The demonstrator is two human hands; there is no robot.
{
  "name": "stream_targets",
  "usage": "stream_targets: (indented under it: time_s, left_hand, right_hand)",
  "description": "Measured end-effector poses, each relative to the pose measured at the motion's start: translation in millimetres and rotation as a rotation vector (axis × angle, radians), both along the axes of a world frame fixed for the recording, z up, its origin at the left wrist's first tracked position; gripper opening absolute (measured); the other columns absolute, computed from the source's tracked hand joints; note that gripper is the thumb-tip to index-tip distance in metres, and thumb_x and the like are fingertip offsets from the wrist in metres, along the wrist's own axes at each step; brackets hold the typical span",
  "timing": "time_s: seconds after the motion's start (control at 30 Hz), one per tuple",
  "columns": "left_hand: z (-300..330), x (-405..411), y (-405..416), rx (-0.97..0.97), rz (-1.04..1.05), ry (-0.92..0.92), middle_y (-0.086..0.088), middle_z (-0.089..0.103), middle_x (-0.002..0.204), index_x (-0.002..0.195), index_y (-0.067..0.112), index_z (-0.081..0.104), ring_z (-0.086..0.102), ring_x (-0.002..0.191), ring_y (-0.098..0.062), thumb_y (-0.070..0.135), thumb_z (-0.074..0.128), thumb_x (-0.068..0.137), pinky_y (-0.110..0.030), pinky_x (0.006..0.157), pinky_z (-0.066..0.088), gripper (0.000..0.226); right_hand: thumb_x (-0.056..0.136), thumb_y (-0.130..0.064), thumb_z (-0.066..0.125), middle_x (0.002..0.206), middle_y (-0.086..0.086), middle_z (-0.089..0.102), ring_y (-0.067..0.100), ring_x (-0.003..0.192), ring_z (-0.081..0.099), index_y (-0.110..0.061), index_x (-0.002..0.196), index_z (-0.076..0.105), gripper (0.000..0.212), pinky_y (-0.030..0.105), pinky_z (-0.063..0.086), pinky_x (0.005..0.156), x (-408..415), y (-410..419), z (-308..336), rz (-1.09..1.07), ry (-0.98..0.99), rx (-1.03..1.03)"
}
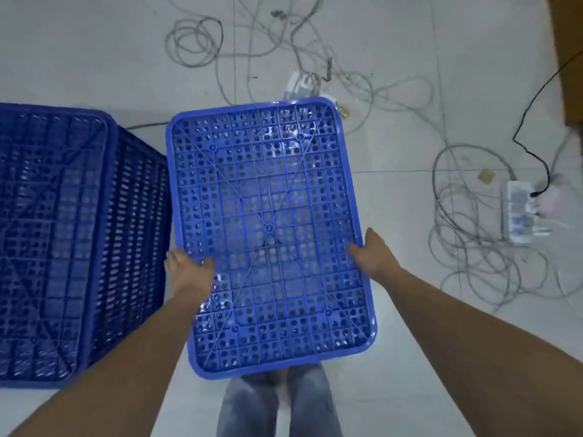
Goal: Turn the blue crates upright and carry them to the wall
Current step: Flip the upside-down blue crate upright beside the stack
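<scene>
A blue perforated crate (268,190) is in the middle of the view, upside down, its gridded base facing me. My left hand (189,272) grips its left long edge and my right hand (373,252) grips its right long edge. The crate hides most of my legs below it. A second, darker blue crate (63,241) stands upside down on the floor at the left, close beside the held one; I cannot tell if they touch.
Grey cables (473,247) lie tangled over the tiled floor behind and to the right. A white power strip (520,212) with a black cord (536,99) sits at the right. A brown wooden piece (571,58) stands at the top right corner.
</scene>
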State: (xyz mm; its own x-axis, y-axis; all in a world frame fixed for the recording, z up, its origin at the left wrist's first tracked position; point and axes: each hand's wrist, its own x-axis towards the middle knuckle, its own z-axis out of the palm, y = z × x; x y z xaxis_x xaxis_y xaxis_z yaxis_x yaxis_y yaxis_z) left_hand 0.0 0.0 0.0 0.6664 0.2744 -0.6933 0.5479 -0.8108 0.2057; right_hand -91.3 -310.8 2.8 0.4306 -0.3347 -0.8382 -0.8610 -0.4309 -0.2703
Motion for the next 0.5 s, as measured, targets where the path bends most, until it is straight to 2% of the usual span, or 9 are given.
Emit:
stream_targets:
  time_s: [0.07, 0.13, 0.23, 0.3, 0.37, 0.4, 0.43, 0.5]
  left_hand:
    - [-26, 2, 10, 0.024, 0.103, -0.024, -0.013, 0.011, 0.162, 0.154, 0.006, 0.004, 0.021, 0.147, -0.033, 0.039, 0.052, 0.094, -0.048, 0.116, 0.028, 0.084]
    - [-46, 3, 15, 0.012, 0.216, 0.009, -0.013, 0.018, 0.160, 0.154, 0.011, 0.008, 0.031, 0.141, -0.038, 0.042, 0.051, 0.093, -0.054, 0.110, 0.035, 0.081]
    - [-66, 1, 11, 0.048, 0.238, 0.016, -0.012, 0.016, 0.159, 0.154, 0.012, 0.011, 0.029, 0.139, -0.040, 0.043, 0.050, 0.093, -0.054, 0.109, 0.035, 0.079]
    - [-70, 5, 10, 0.082, 0.277, -0.023, -0.012, 0.018, 0.157, 0.154, 0.012, 0.015, 0.029, 0.138, -0.040, 0.046, 0.052, 0.091, -0.055, 0.108, 0.033, 0.080]
    - [-73, 12, 14, 0.108, 0.330, -0.023, -0.015, 0.026, 0.152, 0.151, 0.010, 0.024, 0.033, 0.134, -0.041, 0.047, 0.055, 0.088, -0.056, 0.106, 0.035, 0.079]
    - [-72, 15, 14, 0.100, 0.348, -0.020, -0.016, 0.028, 0.151, 0.149, 0.009, 0.028, 0.035, 0.132, -0.041, 0.047, 0.057, 0.086, -0.056, 0.104, 0.037, 0.079]
    - [-73, 18, 17, 0.072, 0.383, -0.013, -0.016, 0.030, 0.150, 0.148, 0.009, 0.030, 0.036, 0.131, -0.041, 0.048, 0.059, 0.084, -0.056, 0.103, 0.038, 0.080]
    - [-76, 24, 25, -0.001, 0.479, 0.025, -0.016, 0.032, 0.149, 0.147, 0.012, 0.032, 0.040, 0.130, -0.043, 0.053, 0.061, 0.077, -0.056, 0.102, 0.041, 0.086]
  right_hand:
    - [0.097, -0.038, 0.042, 0.160, 0.011, 0.012, 0.028, 0.144, 0.022, -0.005, 0.152, 0.006, 0.074, 0.042, 0.026, 0.115, 6, -7, -18, -0.097, -0.048, -0.015]
    - [0.098, -0.036, 0.041, 0.160, 0.008, 0.014, 0.029, 0.143, 0.025, -0.007, 0.153, 0.005, 0.072, 0.039, 0.028, 0.112, 16, -12, -33, -0.224, -0.067, 0.032]
    - [0.096, -0.034, 0.045, 0.142, 0.009, 0.047, 0.033, 0.122, 0.051, -0.012, 0.146, 0.033, 0.056, 0.046, 0.044, 0.101, 26, -9, -54, -0.364, -0.149, 0.109]
    - [0.095, -0.030, 0.050, 0.119, 0.010, 0.058, 0.031, 0.101, 0.059, -0.008, 0.130, 0.047, 0.042, 0.043, 0.050, 0.086, 31, -8, -66, -0.452, -0.229, 0.092]
    - [0.093, -0.026, 0.055, 0.100, 0.011, 0.058, 0.027, 0.080, 0.056, -0.009, 0.109, 0.051, 0.024, 0.040, 0.049, 0.074, 34, -11, -70, -0.476, -0.251, 0.042]
    - [0.092, -0.026, 0.057, 0.093, 0.013, 0.058, 0.026, 0.072, 0.054, -0.008, 0.102, 0.052, 0.020, 0.041, 0.050, 0.072, 34, -15, -71, -0.477, -0.245, 0.028]
    - [0.091, -0.026, 0.058, 0.084, 0.014, 0.058, 0.025, 0.066, 0.051, -0.007, 0.093, 0.053, 0.020, 0.043, 0.052, 0.072, 33, -18, -70, -0.475, -0.237, 0.020]
    - [0.090, -0.025, 0.061, 0.064, 0.008, 0.046, 0.022, 0.055, 0.041, -0.009, 0.072, 0.046, 0.028, 0.041, 0.045, 0.066, 32, -23, -64, -0.468, -0.239, 0.007]
